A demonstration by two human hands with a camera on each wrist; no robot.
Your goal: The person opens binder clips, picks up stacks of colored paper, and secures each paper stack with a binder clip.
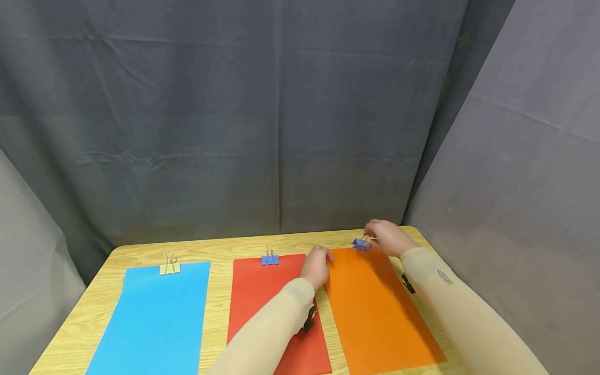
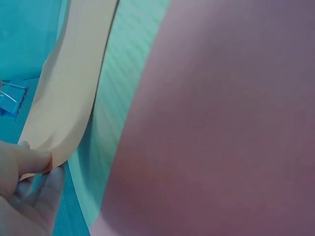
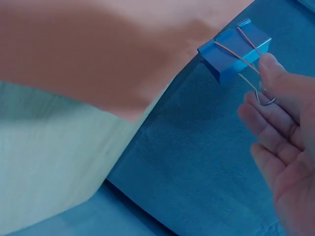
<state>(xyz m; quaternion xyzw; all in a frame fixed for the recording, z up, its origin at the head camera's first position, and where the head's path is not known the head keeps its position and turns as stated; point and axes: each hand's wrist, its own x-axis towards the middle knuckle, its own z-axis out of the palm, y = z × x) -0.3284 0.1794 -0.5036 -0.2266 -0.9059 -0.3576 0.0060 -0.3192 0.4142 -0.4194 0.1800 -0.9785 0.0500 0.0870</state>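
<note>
My left hand (image 1: 315,267) pinches the top left corner of the orange paper (image 1: 370,312) between thumb and fingers. In the left wrist view that corner of the paper (image 2: 64,108) curves up off the table. At the paper's far edge, my right hand (image 1: 386,237) pinches the wire handles of a blue binder clip (image 1: 361,244). The right wrist view shows the clip (image 3: 235,51) with its mouth at the paper's edge; I cannot tell whether it bites the paper. Part of the right fingers hides behind the clip's handles.
To the left lies red paper (image 1: 253,291) with a blue binder clip (image 1: 270,260) on its far edge. Farther left, blue paper (image 1: 154,317) carries a yellow binder clip (image 1: 170,267). All lie on a wooden table (image 1: 217,281) backed by a grey curtain (image 1: 211,130).
</note>
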